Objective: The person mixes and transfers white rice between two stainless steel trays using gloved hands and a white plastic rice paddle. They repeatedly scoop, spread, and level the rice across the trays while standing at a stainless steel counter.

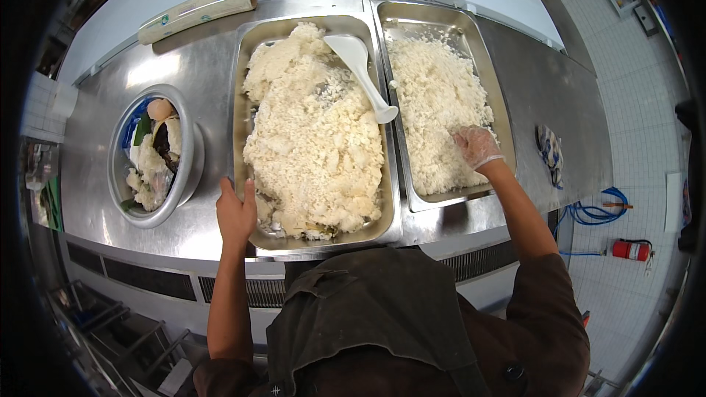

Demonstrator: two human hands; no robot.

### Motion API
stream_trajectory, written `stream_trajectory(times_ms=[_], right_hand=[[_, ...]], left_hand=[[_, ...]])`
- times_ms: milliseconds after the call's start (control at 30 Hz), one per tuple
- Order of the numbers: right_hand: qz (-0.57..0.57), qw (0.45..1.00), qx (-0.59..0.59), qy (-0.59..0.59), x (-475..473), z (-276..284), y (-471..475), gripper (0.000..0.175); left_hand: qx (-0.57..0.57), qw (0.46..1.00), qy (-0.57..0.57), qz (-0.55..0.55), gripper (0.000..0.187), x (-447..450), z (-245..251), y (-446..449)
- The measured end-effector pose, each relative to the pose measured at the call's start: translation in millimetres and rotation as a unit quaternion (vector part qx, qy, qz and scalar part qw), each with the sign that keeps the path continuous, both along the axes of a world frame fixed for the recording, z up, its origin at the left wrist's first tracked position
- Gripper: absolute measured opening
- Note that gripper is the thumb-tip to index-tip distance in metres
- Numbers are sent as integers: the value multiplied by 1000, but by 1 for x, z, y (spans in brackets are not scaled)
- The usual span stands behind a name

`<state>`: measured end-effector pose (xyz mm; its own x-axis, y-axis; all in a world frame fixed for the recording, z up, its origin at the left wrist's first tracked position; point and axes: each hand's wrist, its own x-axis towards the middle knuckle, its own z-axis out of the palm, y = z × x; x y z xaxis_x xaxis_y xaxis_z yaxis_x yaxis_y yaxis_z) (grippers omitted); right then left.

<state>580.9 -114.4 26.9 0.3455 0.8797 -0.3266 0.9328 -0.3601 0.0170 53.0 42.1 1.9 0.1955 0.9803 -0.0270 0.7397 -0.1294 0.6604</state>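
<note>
My bare left hand (237,212) grips the left side rim of a large stainless steel pan (236,105), thumb inside and fingers outside. Cooked white rice (314,138) fills much of this pan. A white plastic rice paddle (358,69) lies across its upper right, its handle end over the right rim. My right hand (477,146), in a clear disposable glove, is in the rice (436,110) of a second steel pan (490,80) alongside. Its fingertips are partly hidden, so whether it holds rice cannot be told.
A grey bowl (190,160) at left holds rice clumps, an eggshell and other scraps. A cling film roll (198,12) lies at the back of the steel table (207,77). At right are a crumpled cloth (549,151), a coiled blue hose (598,210) and a fire extinguisher (630,250).
</note>
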Motion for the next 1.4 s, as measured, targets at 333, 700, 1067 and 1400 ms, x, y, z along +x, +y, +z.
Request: stream_trajectory(times_ms=[333, 700, 1067, 1400], right_hand=[[4, 995, 97, -5, -19, 75, 15, 31], [135, 925, 146, 325, -161, 84, 69, 19], [21, 952, 145, 270, -126, 62, 25, 46], [5, 974, 195, 119, -106, 52, 25, 37]], left_hand=[[6, 1000, 12, 7, 45, 0, -1, -2], [-53, 997, 36, 30, 48, 1, 6, -2], [-1, 1000, 17, 12, 49, -1, -5, 1], [-36, 999, -3, 12, 46, -3, -6, -6]])
